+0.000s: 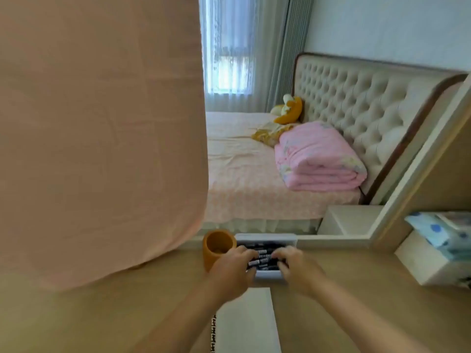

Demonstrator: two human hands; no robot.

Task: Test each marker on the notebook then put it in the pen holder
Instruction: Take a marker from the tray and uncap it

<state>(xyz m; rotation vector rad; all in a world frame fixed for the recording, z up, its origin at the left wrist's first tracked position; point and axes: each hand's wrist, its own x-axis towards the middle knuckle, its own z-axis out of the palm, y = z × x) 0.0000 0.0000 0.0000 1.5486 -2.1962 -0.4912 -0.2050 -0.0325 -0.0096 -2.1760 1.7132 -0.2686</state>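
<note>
I judge the task to be at its start or very near it: the mustard-orange cylindrical pen holder (212, 253), just left of centre low in the frame, shows no marker standing in it, and the black markers with white labels (263, 256) lie packed side by side in a shallow white plastic tray (266, 237) just to its right on the pale wooden desk (356, 314). The white notebook (244, 319) lies open at bottom centre, with dark marks on its left edge that may be test strokes; I cannot tell. Testing and stowing are left for nearly all the markers. The left hand (233, 263) and right hand (295, 266) both reach into the tray, fingers curled down onto the markers from either side; through the blur I cannot tell whether either hand grips one or only touches them
</note>
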